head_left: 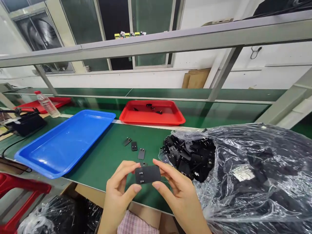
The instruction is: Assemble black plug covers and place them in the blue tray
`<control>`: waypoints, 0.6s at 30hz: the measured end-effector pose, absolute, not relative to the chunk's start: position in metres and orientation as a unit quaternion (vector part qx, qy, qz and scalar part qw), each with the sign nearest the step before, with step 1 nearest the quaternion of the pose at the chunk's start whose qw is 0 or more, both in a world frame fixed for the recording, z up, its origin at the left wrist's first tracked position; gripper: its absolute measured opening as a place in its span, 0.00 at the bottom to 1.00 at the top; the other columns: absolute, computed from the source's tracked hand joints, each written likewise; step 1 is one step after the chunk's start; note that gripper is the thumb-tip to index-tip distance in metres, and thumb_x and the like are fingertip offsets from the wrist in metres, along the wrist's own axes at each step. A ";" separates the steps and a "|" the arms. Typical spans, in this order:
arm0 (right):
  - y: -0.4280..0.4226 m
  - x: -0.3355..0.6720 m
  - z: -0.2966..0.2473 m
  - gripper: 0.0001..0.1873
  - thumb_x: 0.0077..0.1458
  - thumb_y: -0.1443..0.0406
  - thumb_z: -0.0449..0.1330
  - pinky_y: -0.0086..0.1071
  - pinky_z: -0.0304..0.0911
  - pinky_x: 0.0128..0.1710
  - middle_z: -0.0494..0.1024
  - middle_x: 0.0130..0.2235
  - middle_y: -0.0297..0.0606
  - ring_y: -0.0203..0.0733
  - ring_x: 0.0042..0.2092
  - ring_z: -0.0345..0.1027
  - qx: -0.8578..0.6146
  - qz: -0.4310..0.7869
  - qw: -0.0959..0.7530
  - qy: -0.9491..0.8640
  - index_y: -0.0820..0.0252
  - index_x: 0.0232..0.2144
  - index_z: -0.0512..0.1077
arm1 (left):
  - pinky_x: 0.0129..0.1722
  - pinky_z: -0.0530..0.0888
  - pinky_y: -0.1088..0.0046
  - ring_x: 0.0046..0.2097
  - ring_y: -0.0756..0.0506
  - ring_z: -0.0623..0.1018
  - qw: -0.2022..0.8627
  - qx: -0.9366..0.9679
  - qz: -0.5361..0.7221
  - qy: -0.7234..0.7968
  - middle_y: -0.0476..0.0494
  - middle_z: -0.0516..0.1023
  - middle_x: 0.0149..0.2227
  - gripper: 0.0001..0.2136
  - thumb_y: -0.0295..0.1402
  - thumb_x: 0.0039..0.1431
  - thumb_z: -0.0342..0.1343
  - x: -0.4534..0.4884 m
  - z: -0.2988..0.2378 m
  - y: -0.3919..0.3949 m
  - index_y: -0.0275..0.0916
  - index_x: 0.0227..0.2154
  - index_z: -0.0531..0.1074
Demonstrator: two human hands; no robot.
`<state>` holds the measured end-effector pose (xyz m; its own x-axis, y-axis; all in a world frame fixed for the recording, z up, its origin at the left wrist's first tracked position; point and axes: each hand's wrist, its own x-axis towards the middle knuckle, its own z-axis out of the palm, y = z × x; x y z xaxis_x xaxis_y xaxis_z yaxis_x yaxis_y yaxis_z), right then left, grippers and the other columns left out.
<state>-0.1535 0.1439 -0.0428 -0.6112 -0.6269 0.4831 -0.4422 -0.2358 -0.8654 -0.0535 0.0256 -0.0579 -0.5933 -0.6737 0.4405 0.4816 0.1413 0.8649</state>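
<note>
Between my two hands is a flat black plug cover (151, 174) with two metal prongs near its left end. My left hand (122, 183) pinches the left end between thumb and fingers. At the right end, my right hand (174, 187) grips the piece the same way. Just beyond my hands, several similar black pronged pieces lie on the green bench, among them one piece (141, 153) and another piece (134, 146). To the right, a heap of black pronged parts (188, 156) spills from the mouth of a clear plastic bag (255, 175).
A blue tray (70, 143) lies at the left of the green bench (104, 159). Behind the loose pieces stands a red tray (152, 118) with a few small black parts. A plastic bottle (47, 104) and a black device (25, 122) are far left. A metal rail (156, 44) spans above.
</note>
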 end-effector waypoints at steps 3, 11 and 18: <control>0.146 -0.150 -0.041 0.22 0.53 0.71 0.62 0.21 0.65 0.42 0.78 0.39 0.25 0.33 0.39 0.72 -0.442 -0.648 0.051 0.618 0.39 0.47 0.74 | 0.42 0.69 0.79 0.43 0.48 0.70 0.448 0.086 -0.646 -0.612 0.49 0.75 0.37 0.12 0.44 0.49 0.65 -0.050 -0.057 0.029 0.50 0.38 0.79; 0.148 -0.150 -0.042 0.23 0.54 0.71 0.62 0.21 0.66 0.42 0.78 0.40 0.24 0.33 0.39 0.73 -0.448 -0.645 0.047 0.618 0.38 0.48 0.74 | 0.46 0.69 0.78 0.46 0.48 0.70 0.436 0.069 -0.630 -0.639 0.50 0.74 0.40 0.11 0.42 0.51 0.64 -0.047 -0.061 0.025 0.52 0.40 0.78; 0.149 -0.155 -0.046 0.22 0.55 0.71 0.61 0.18 0.65 0.43 0.77 0.42 0.26 0.31 0.40 0.71 -0.477 -0.597 -0.033 0.644 0.42 0.50 0.72 | 0.48 0.69 0.74 0.49 0.47 0.71 0.425 0.041 -0.500 -0.754 0.50 0.74 0.43 0.11 0.37 0.55 0.61 -0.051 -0.072 0.011 0.50 0.42 0.73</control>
<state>-0.1554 0.1486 -0.0460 -0.5431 -0.5747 0.6121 -0.6540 -0.1676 -0.7377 -0.0514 0.0108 -0.0722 -0.6359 -0.4857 0.5998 0.3630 0.4976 0.7878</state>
